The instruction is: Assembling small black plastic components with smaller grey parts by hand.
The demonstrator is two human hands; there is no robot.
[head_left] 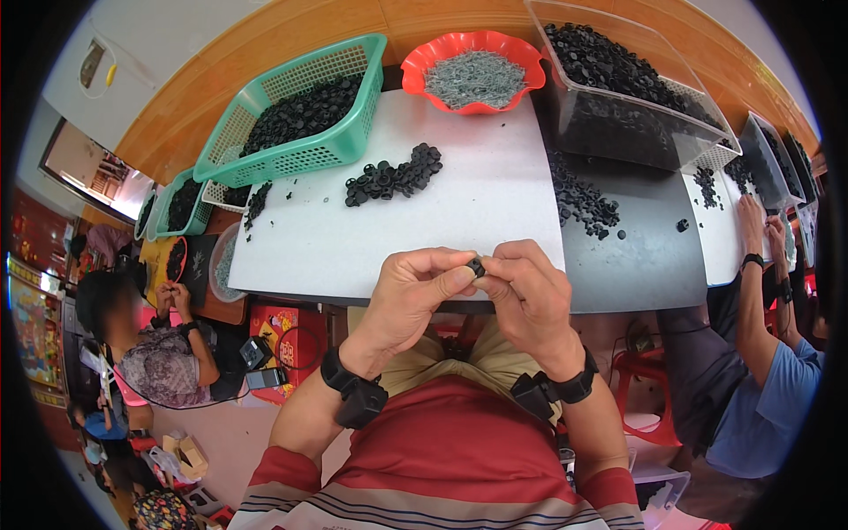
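One small black part (476, 266) was pinched between both hands, left hand (413, 296) and right hand (528, 296); a small finished pile (395, 177) lay far on the table (459, 221), while bins stayed full

Probably small assembly workshop, bins of black parts (305, 113), co-workers (760, 371)

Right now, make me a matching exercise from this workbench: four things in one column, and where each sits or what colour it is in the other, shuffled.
Things:
1. basket
2. bowl
3. clear bin
4. small black part

Descriptions:
A. pinched between the fingertips of the left hand and right hand
B. green, at the table's far left, full of black parts
C. red with a wavy rim, holding grey pieces
D. see-through, at the table's far right, full of black parts

Pairs: 1-B, 2-C, 3-D, 4-A
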